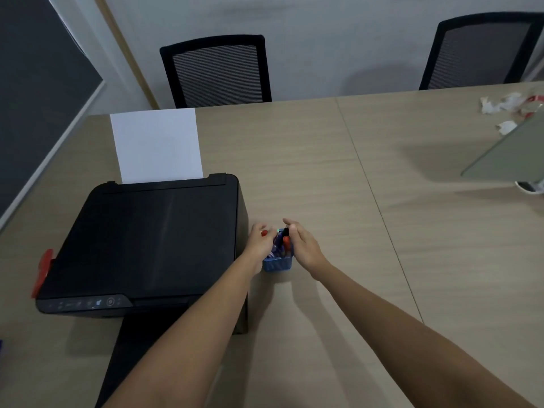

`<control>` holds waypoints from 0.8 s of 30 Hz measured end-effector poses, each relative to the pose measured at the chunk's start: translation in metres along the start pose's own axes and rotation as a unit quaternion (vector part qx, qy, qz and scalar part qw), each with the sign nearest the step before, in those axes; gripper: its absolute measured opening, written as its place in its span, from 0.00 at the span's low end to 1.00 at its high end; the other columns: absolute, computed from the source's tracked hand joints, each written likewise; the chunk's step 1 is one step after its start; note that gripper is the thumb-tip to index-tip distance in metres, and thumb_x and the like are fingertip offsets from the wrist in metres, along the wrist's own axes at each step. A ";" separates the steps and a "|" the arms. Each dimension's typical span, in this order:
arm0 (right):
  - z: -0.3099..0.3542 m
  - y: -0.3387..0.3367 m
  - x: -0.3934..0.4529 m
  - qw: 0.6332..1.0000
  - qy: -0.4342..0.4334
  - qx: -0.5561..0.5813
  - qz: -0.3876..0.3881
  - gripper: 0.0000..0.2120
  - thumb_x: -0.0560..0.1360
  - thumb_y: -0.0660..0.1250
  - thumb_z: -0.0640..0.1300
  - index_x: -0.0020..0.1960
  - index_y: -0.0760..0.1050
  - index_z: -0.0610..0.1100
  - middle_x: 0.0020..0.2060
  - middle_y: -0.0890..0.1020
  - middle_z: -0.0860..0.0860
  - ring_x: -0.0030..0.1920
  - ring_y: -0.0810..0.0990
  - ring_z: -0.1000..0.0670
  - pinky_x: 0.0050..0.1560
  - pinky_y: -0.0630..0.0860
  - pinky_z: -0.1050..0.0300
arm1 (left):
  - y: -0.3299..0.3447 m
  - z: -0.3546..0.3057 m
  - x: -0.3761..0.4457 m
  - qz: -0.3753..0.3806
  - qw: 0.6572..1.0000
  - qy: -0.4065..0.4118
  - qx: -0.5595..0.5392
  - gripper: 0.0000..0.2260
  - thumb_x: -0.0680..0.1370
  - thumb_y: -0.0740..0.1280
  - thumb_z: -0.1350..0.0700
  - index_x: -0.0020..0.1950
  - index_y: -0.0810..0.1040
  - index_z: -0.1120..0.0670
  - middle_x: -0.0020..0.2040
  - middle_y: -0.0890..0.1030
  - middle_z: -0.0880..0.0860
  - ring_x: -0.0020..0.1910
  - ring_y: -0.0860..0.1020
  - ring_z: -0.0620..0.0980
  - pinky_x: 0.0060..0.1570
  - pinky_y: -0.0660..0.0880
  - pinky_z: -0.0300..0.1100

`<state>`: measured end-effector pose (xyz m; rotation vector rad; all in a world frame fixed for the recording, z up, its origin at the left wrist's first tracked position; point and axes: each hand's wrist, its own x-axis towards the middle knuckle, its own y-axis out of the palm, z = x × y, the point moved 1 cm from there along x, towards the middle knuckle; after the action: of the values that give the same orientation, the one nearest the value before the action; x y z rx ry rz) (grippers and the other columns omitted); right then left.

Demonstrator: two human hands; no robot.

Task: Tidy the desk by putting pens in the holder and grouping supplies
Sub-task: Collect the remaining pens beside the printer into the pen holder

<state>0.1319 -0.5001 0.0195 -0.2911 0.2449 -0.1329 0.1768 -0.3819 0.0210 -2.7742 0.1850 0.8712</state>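
Head view, lower centre of the frame: the left hand (260, 241) has its fingers (259, 228) curled around something red-tipped (264, 233) — most likely a pen, though too little of it shows to be sure. The right hand (303, 245) hovers just right of the blue holder (278, 264); its fingers look loosely bent near a black-capped pen (285, 231), but whether they actually pinch it I cannot tell. Between the two hands the holder stands on the worktop (338, 172), already packed with pens, an orange-capped one (286, 241) among them.

Just left of the holder sits a black printer (147, 240) with a white sheet (156, 144) rising from its rear tray. Torn paper scraps (506, 126) lie at the upper right, well apart from the hands.

To do this step well, I judge, the right hand should steady the holder's rim while the left drops its pen tip-down into a gap — the holder looks light and crowded, so a sideways push could tip it.
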 end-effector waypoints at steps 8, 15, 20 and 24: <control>-0.018 0.016 -0.009 0.949 0.240 0.204 0.020 0.33 0.78 0.37 0.65 0.72 0.66 0.50 0.69 0.73 0.44 0.68 0.71 0.39 0.70 0.65 0.38 | 0.003 0.001 -0.005 0.060 0.929 -0.209 -0.299 0.44 0.74 0.44 0.28 0.62 0.79 0.63 0.62 0.79 0.65 0.62 0.77 0.62 0.62 0.74 0.56; -0.013 0.016 0.014 0.940 0.220 0.259 0.029 0.37 0.79 0.36 0.64 0.68 0.72 0.45 0.63 0.78 0.43 0.52 0.77 0.47 0.56 0.72 0.53 | 0.007 -0.004 0.010 0.015 0.922 -0.165 -0.349 0.23 0.79 0.50 0.47 0.38 0.77 0.61 0.42 0.76 0.60 0.35 0.71 0.52 0.39 0.70 0.44; -0.010 0.011 0.035 0.937 0.214 0.274 0.033 0.34 0.79 0.37 0.63 0.65 0.73 0.46 0.59 0.79 0.43 0.47 0.79 0.49 0.47 0.77 0.55 | 0.010 -0.015 0.027 -0.005 0.932 -0.160 -0.325 0.23 0.78 0.50 0.49 0.40 0.77 0.61 0.51 0.76 0.62 0.39 0.73 0.54 0.44 0.72 0.47; -0.006 0.006 0.041 0.945 0.215 0.244 0.029 0.33 0.79 0.35 0.63 0.64 0.72 0.49 0.64 0.77 0.40 0.46 0.79 0.52 0.42 0.76 0.59 | 0.009 -0.026 0.029 0.002 0.943 -0.163 -0.289 0.26 0.78 0.49 0.47 0.38 0.81 0.61 0.34 0.82 0.60 0.34 0.75 0.54 0.36 0.75 0.47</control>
<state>0.1703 -0.5024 0.0031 0.2458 0.6400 -0.1945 0.2131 -0.3982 0.0232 -3.0680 -0.1507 1.5840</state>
